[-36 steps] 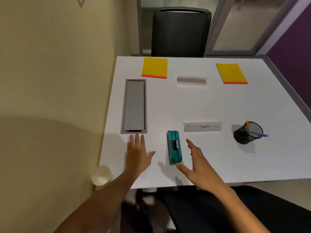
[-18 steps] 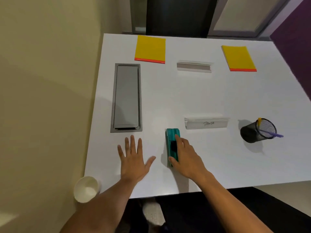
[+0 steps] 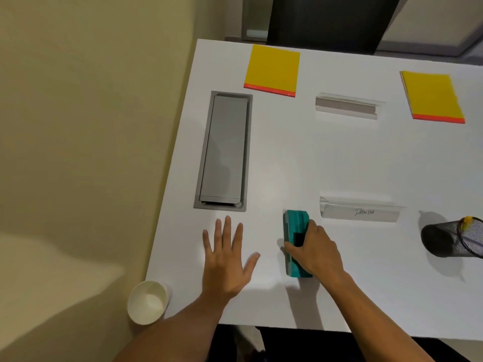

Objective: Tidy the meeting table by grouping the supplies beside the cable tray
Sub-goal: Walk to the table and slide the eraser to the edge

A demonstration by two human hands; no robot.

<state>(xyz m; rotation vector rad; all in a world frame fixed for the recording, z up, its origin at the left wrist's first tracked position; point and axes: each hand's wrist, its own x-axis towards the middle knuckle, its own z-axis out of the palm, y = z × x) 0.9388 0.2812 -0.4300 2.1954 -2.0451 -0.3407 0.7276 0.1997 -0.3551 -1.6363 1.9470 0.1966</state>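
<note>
a white table (image 3: 326, 163) is seen from above, with a beige wall at its left edge; a grey tray (image 3: 223, 151) is sunk into the table near that edge, and its lid is closed; a yellow pad (image 3: 272, 70) with an orange strip lies just beyond the far end of the tray, and a second pad (image 3: 432, 96) of the same colours lies well apart at the far right; between the two pads a blank name holder (image 3: 349, 105) is placed; a second holder (image 3: 360, 210), marked "panda", lies nearer, to the right of the tray; a black mesh cup (image 3: 453, 240) is lying on its side at the right edge of the view, with something yellow at its mouth; a paper cup (image 3: 146, 301) is seen below the table's left edge; a dark chair (image 3: 329, 22) stands behind the far edge; nothing lies between the eraser and the tray.

the teal eraser (image 3: 296, 228) is a long block with a grey side and a black part on top; it lies on the table near the front edge, to the right of the tray's near end and just beside the marked holder.

the right hand (image 3: 312, 250) is closed over the eraser from the right, the thumb on its left side; the left hand (image 3: 227, 259) is laid flat on the table with fingers spread, holding nothing, just before the tray's near end.
</note>
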